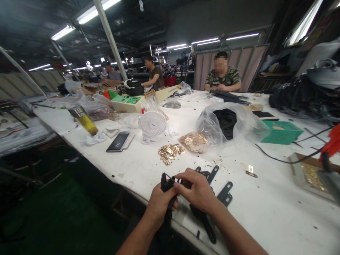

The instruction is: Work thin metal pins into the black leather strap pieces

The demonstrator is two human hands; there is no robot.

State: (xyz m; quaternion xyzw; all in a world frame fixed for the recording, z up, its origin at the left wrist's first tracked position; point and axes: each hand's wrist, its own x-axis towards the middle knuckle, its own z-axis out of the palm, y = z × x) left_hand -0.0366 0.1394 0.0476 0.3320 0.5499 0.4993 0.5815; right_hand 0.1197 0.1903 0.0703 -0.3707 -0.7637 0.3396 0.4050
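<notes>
Near the table's front edge, my left hand [158, 200] is closed around a bundle of black straps [165, 183], whose lower part hangs down over the edge. The thumb and fingers of my right hand [195, 187] pinch the upper end of one of these straps. Any small part between those fingertips is hidden. Under and beside my right hand lie more black straps [225, 191] with slotted ends. Just beyond my hands is a loose pile of gold metal plates [170, 153].
Behind the pile stand a white fan [152, 124], a phone [118, 141] and a plastic bag of gold pieces [195, 141]. A green box [281, 132] and a carton of gold parts [313, 177] are at right, with a black cable between. A co-worker [223, 76] sits across the table.
</notes>
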